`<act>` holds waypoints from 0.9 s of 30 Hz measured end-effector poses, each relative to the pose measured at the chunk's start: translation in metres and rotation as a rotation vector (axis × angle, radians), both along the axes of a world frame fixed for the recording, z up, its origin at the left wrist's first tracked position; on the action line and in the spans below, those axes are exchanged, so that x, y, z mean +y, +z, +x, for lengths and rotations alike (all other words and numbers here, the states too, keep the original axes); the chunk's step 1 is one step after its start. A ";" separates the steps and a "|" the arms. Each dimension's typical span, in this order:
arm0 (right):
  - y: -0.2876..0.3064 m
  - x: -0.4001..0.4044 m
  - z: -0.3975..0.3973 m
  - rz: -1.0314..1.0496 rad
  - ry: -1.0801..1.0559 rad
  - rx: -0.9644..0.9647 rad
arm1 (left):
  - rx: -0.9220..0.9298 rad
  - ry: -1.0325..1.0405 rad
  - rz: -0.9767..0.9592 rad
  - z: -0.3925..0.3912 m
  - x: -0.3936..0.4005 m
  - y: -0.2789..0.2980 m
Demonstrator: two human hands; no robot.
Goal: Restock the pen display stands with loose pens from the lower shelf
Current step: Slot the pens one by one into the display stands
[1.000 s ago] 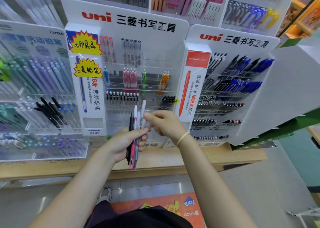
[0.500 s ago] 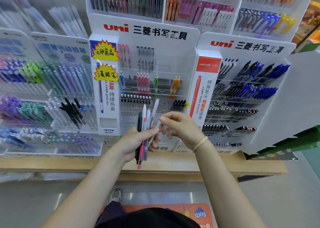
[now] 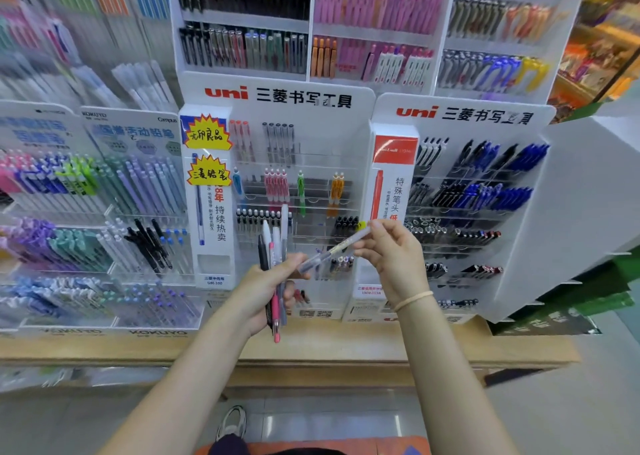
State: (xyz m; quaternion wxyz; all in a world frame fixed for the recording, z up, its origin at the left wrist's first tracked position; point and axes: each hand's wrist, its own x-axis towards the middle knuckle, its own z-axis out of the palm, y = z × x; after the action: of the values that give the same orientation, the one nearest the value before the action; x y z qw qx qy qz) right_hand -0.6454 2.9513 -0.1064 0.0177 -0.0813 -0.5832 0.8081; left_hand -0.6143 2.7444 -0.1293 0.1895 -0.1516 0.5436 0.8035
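My left hand [image 3: 266, 290] grips a bundle of pens [image 3: 273, 267], black, white, pink, upright at frame centre | my right hand [image 3: 391, 257] pinches a clear frosted pen [image 3: 332, 250], slanted, just right | uni display stand [image 3: 294, 191] behind.

Both bare arms reach forward, the left hand [image 3: 266, 290] gripping a bunch of pens [image 3: 273, 264] upright, the right hand [image 3: 391, 257] pinching one clear pen [image 3: 332, 250] slantwise between its fingertips.
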 end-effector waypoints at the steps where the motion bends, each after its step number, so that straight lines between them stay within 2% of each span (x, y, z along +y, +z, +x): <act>1: 0.002 0.002 0.001 -0.019 -0.029 0.010 | 0.013 0.017 -0.001 -0.002 0.003 0.003; 4: 0.009 0.010 0.005 -0.063 -0.080 0.026 | 0.051 0.092 -0.016 -0.007 0.008 0.009; 6: 0.012 0.017 0.008 -0.012 -0.044 0.011 | 0.048 0.142 -0.030 -0.011 0.009 0.013; 10: 0.012 0.018 0.014 0.346 0.280 -0.024 | 0.097 0.218 -0.056 -0.018 0.013 0.024; 13: 0.011 -0.002 0.015 0.401 0.421 -0.010 | 0.163 0.191 -0.167 -0.019 0.021 0.029; 19: 0.022 -0.036 0.002 0.455 0.363 0.067 | 0.280 0.208 -0.241 -0.030 0.021 0.044; 27: 0.043 -0.067 -0.029 0.446 0.335 0.073 | 0.300 0.269 -0.214 -0.056 -0.004 0.058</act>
State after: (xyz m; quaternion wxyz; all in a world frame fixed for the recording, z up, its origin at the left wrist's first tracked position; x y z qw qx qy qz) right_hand -0.6747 2.8843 -0.0637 -0.0776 0.0510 -0.7508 0.6539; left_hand -0.6701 2.7404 -0.0716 -0.0196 -0.1210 0.6226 0.7729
